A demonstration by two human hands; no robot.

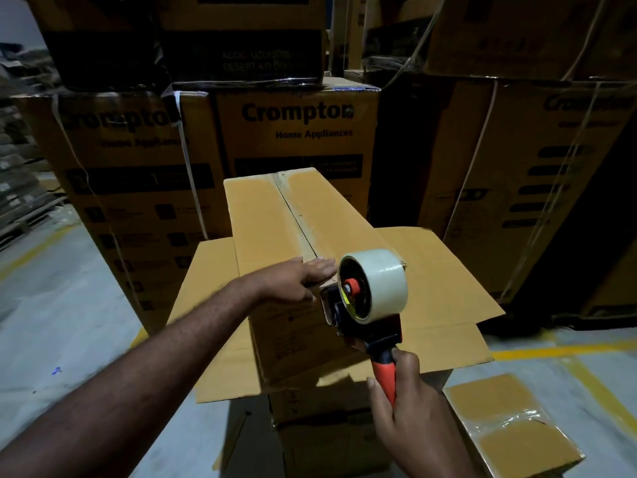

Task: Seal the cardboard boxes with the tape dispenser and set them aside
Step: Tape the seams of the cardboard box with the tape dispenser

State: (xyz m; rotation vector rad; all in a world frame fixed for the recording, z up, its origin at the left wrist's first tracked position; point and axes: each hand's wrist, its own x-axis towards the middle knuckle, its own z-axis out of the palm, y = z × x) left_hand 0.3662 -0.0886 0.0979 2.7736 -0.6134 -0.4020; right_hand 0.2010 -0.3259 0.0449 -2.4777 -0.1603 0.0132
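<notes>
While your left hand (300, 278) lies flat on the near end of the long cardboard box (272, 215), fingers straight and close together, palm down, it's pressing the top right where the two flaps meet. Your right hand (405, 398) is wrapped tight around the orange handle of the tape dispenser (362, 305), a full fist on it.

The dispenser stands just beyond and above that right hand, head tipped toward your left fingertips. Its front edge is right at the near corner of the box, just beside the left hand. Whether it touches the cardboard, I can't tell from here. The roll of clear tape (379, 281) rides on top of the tool, just right of your left fingertips.

The centre seam (293, 215) runs straight away from your left hand to the box's far end. Under both hands, the long box rests on a bigger open carton (441, 277). Its flaps spread out left of your left forearm and right of the dispenser.

Down to the right of your right wrist, a second box (506, 426) sits lower, with a glossy strip of tape across its top. Far beyond both hands, printed cartons (296, 132) stand stacked, marked Crompton Home Appliances.
</notes>
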